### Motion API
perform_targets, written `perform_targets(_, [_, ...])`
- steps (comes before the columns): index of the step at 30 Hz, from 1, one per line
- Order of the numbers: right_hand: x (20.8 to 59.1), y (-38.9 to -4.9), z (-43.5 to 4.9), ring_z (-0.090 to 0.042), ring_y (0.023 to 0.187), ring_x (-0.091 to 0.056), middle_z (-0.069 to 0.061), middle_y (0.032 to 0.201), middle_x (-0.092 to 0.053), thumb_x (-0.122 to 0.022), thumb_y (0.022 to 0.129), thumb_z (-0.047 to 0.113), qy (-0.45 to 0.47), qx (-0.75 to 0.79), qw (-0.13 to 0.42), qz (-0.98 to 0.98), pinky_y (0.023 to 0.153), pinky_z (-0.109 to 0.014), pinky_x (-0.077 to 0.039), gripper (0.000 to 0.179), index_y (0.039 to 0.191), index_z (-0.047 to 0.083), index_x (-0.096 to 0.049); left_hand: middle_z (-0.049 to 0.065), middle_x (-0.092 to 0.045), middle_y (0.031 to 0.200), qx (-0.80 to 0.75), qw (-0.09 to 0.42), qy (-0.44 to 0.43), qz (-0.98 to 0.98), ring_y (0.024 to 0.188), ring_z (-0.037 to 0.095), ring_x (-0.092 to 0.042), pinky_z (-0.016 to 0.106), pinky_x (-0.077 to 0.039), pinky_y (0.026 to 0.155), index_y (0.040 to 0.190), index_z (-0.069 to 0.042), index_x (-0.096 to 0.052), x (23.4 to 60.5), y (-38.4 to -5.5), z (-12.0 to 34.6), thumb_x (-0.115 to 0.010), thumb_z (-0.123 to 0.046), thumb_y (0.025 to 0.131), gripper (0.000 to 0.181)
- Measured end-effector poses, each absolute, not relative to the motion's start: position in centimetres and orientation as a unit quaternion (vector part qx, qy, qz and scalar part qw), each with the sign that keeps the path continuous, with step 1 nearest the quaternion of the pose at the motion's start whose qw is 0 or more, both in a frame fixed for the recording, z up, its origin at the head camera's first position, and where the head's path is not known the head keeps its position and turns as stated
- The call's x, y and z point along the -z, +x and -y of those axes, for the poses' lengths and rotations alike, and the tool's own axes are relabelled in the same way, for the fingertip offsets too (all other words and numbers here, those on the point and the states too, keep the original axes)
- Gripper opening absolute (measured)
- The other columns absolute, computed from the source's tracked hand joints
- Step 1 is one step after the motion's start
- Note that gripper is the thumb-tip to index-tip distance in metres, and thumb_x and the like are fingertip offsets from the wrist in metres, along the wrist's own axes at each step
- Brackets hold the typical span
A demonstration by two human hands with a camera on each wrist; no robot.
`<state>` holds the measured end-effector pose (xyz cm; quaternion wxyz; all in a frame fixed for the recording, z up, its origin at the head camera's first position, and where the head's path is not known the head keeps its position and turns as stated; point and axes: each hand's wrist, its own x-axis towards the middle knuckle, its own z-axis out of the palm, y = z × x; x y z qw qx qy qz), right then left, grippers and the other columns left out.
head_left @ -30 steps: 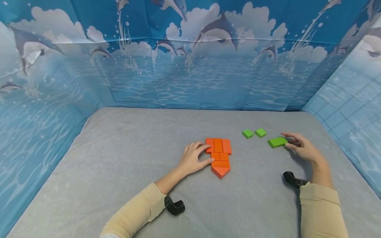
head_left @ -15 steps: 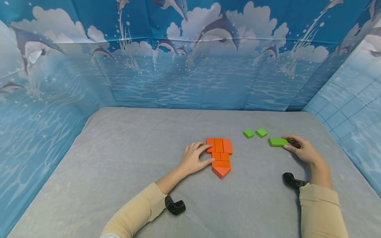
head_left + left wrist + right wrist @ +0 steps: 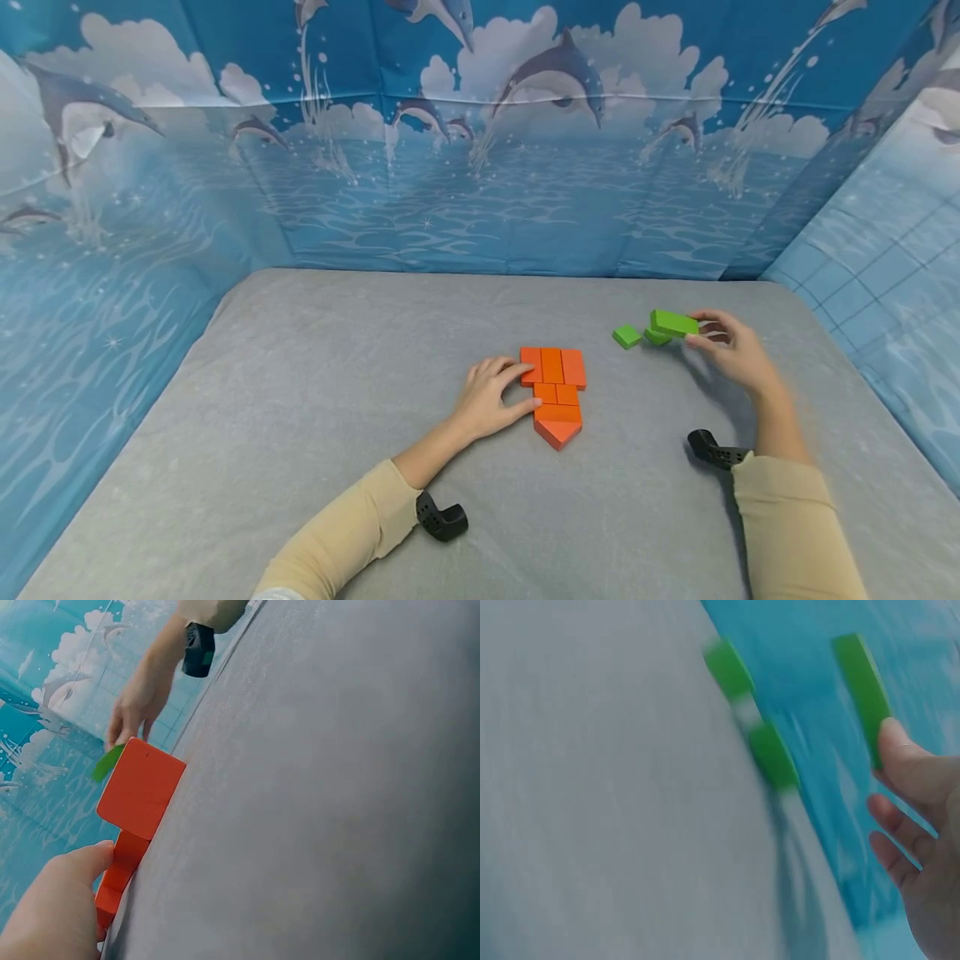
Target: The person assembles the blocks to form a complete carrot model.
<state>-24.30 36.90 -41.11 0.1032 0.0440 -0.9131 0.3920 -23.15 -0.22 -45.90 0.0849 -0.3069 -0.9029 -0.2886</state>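
gray cloth [image 3: 360,350] beneath, right hand [image 3: 733,350] pinches a green block [image 3: 671,322]'s right end; left hand [image 3: 486,402] loosely touches orange blocks [image 3: 558,412].

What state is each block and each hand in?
Long green block: raised, held at one end.
Two small green blocks: lying apart from each other.
Orange blocks: butted together in one group.
Left hand: touching the orange blocks.
Right hand: pinching the long green block.
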Motion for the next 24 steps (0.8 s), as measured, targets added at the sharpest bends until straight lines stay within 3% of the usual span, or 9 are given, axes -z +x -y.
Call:
perform_targets(3, [40.7,-25.5,-34.2,-0.022,0.097,-0.046,-0.016,0.114,-0.050,-0.057,0.091,0.020,0.069,-0.412,0.121,0.900,0.082,-0.033,-0.038,0.040,0.122,-0.003,-0.048,0.004,-0.051,0.123,0.289,0.088,-0.306,0.903,0.114,0.020,-0.043,0.041,-0.030,0.097,0.128,-0.021,-0.054,45.9,-23.1,0.3,-0.061,-0.049,0.082,0.055])
perform_targets(5, [40.3,-26.1,-32.4,-0.029,0.099,-0.047,-0.021,0.115,-0.049,-0.057,0.091,0.016,0.093,-0.421,0.113,0.895,0.084,-0.043,-0.037,0.038,0.121,-0.006,-0.047,0.005,-0.051,0.123,0.288,0.089,-0.307,0.903,0.115,0.021,-0.043,0.041,-0.030,0.097,0.128,-0.021,-0.054,46.0,-23.1,0.3,-0.061,-0.049,0.082,0.055])
perform_targets(10, [40.6,-27.8,-28.9,-0.036,0.103,-0.047,-0.024,0.119,-0.047,-0.057,0.091,0.014,0.123,-0.424,0.069,0.895,0.088,-0.051,-0.036,0.038,0.123,-0.005,-0.047,0.005,-0.050,0.124,0.285,0.084,-0.306,0.904,0.115,0.021,-0.043,0.042,-0.029,0.097,0.129,-0.021,-0.053,46.0,-23.2,0.3,-0.060,-0.049,0.083,0.055])
perform_targets(24, [42.3,-30.0,-23.7,-0.036,0.100,-0.052,-0.023,0.116,-0.052,-0.060,0.089,0.010,0.158,-0.365,-0.017,0.917,0.082,-0.050,-0.043,0.032,0.118,-0.002,-0.052,0.005,-0.050,0.125,0.281,0.075,-0.302,0.908,0.115,0.020,-0.042,0.042,-0.030,0.096,0.130,-0.022,-0.052,45.8,-23.2,0.3,-0.060,-0.049,0.083,0.055])
